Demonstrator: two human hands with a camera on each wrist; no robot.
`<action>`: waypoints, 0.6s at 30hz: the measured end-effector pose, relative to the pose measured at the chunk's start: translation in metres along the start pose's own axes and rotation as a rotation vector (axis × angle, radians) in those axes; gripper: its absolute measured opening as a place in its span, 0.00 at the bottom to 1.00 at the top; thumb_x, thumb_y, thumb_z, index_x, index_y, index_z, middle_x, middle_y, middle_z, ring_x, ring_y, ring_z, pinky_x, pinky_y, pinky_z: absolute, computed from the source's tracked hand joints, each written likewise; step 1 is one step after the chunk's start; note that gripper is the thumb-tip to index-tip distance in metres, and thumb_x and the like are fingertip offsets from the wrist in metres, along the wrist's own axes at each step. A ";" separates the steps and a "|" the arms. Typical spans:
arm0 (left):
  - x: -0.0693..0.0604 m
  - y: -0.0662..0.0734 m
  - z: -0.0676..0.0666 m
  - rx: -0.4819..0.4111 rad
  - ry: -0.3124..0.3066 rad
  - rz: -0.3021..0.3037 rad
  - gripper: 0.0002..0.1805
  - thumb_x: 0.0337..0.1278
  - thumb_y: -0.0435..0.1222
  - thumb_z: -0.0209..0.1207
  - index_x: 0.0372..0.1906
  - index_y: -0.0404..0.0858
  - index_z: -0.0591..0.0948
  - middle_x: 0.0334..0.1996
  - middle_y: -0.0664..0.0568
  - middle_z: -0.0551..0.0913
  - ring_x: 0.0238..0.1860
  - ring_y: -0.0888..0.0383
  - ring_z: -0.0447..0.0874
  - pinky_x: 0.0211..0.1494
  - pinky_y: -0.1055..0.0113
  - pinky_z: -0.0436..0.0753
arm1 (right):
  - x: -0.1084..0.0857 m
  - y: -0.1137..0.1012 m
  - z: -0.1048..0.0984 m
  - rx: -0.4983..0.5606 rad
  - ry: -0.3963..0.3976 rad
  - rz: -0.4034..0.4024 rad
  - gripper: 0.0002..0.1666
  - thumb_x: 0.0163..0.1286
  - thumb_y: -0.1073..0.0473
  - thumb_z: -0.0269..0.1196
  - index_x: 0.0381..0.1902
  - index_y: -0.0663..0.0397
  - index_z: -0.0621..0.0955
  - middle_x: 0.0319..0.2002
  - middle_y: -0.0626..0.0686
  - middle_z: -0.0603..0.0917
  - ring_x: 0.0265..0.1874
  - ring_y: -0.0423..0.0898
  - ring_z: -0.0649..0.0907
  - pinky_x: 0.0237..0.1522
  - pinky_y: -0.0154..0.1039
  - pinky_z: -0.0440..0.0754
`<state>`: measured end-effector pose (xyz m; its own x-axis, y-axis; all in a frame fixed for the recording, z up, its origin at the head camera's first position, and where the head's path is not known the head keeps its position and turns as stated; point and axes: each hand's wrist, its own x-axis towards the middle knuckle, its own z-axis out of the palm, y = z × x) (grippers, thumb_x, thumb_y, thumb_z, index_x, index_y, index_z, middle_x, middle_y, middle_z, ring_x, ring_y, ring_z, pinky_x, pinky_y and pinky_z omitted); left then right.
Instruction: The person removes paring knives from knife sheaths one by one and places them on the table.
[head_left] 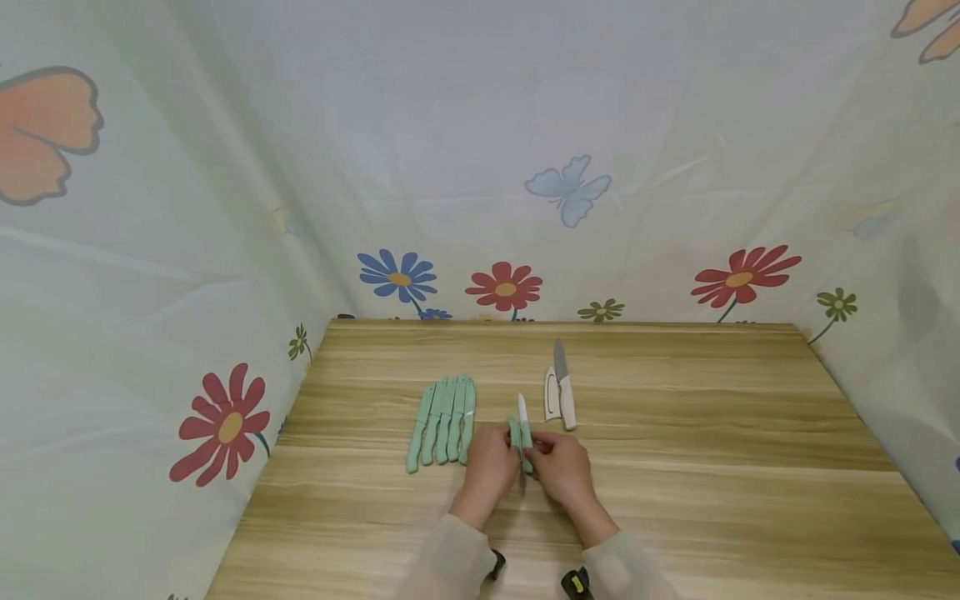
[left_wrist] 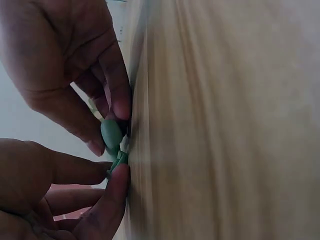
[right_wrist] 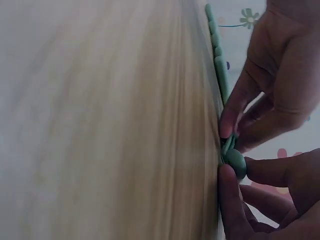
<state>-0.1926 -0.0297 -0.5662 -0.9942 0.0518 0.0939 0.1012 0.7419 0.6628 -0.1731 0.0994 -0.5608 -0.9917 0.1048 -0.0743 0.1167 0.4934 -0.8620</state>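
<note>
Pinching green sheath (head_left: 513,430), left hand (head_left: 489,463); green-handled knife (head_left: 526,434), right hand (head_left: 564,469); wood-grain tabletop (head_left: 712,417), flower-printed sheeting (head_left: 465,125) behind.

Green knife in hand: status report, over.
Left hand holds green sheath; right hand grips green knife. White blade bare, knife alongside sheath. Nothing visible between them.
</note>
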 end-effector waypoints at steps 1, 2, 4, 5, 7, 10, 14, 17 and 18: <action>0.001 0.000 0.000 0.018 0.009 0.010 0.07 0.50 0.23 0.63 0.27 0.37 0.85 0.23 0.50 0.79 0.30 0.56 0.75 0.30 0.65 0.73 | 0.002 0.000 0.002 -0.017 0.004 -0.008 0.18 0.66 0.63 0.70 0.54 0.62 0.87 0.29 0.51 0.89 0.17 0.38 0.83 0.23 0.32 0.78; 0.002 0.001 0.000 0.031 0.015 0.015 0.07 0.50 0.23 0.63 0.27 0.37 0.85 0.24 0.50 0.79 0.31 0.56 0.75 0.31 0.64 0.73 | 0.003 0.000 0.003 -0.028 0.007 -0.004 0.19 0.66 0.63 0.70 0.54 0.61 0.88 0.28 0.50 0.89 0.16 0.37 0.82 0.23 0.32 0.77; 0.003 0.002 0.000 0.048 0.021 0.016 0.07 0.51 0.24 0.63 0.30 0.37 0.86 0.26 0.48 0.78 0.32 0.55 0.75 0.31 0.64 0.72 | 0.007 0.000 0.005 -0.046 0.011 0.003 0.19 0.66 0.61 0.70 0.55 0.59 0.88 0.27 0.49 0.88 0.15 0.37 0.80 0.23 0.33 0.76; 0.004 0.002 0.000 0.049 0.020 0.010 0.07 0.52 0.24 0.62 0.32 0.36 0.87 0.27 0.47 0.78 0.33 0.55 0.74 0.32 0.64 0.72 | 0.009 0.001 0.006 -0.059 0.017 0.004 0.19 0.66 0.61 0.70 0.55 0.58 0.88 0.27 0.49 0.87 0.15 0.37 0.80 0.24 0.34 0.76; 0.006 0.003 0.001 0.061 0.020 0.002 0.08 0.55 0.24 0.62 0.37 0.35 0.89 0.28 0.47 0.78 0.33 0.54 0.74 0.31 0.64 0.72 | 0.012 0.001 0.008 -0.083 0.027 0.003 0.20 0.66 0.60 0.70 0.55 0.57 0.88 0.28 0.49 0.87 0.18 0.39 0.80 0.25 0.35 0.76; 0.008 0.005 0.002 0.083 0.015 -0.017 0.10 0.58 0.26 0.63 0.42 0.34 0.89 0.29 0.46 0.79 0.33 0.54 0.74 0.32 0.62 0.74 | 0.016 0.002 0.010 -0.123 0.050 0.003 0.19 0.66 0.59 0.70 0.55 0.55 0.88 0.31 0.50 0.88 0.25 0.42 0.82 0.29 0.37 0.77; 0.010 0.006 0.004 0.109 0.017 -0.043 0.14 0.60 0.28 0.64 0.50 0.31 0.88 0.34 0.43 0.81 0.36 0.50 0.79 0.37 0.57 0.81 | 0.020 0.003 0.013 -0.146 0.088 -0.005 0.19 0.66 0.57 0.70 0.54 0.55 0.88 0.33 0.52 0.89 0.31 0.46 0.84 0.32 0.40 0.79; 0.011 0.007 0.005 0.109 0.018 -0.057 0.17 0.61 0.28 0.65 0.54 0.28 0.86 0.39 0.40 0.82 0.41 0.47 0.81 0.43 0.54 0.84 | 0.023 0.005 0.014 -0.144 0.112 0.000 0.19 0.66 0.56 0.70 0.54 0.53 0.88 0.32 0.51 0.89 0.30 0.46 0.84 0.31 0.40 0.78; 0.011 0.006 0.005 0.111 0.019 -0.060 0.17 0.61 0.28 0.65 0.55 0.27 0.85 0.40 0.39 0.83 0.42 0.47 0.82 0.45 0.53 0.85 | 0.024 0.005 0.015 -0.145 0.119 0.000 0.18 0.66 0.56 0.70 0.54 0.53 0.89 0.31 0.51 0.88 0.30 0.46 0.83 0.30 0.40 0.77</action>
<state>-0.2030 -0.0209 -0.5648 -0.9974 -0.0066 0.0716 0.0364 0.8129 0.5812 -0.1967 0.0917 -0.5744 -0.9794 0.2020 -0.0064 0.1313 0.6115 -0.7803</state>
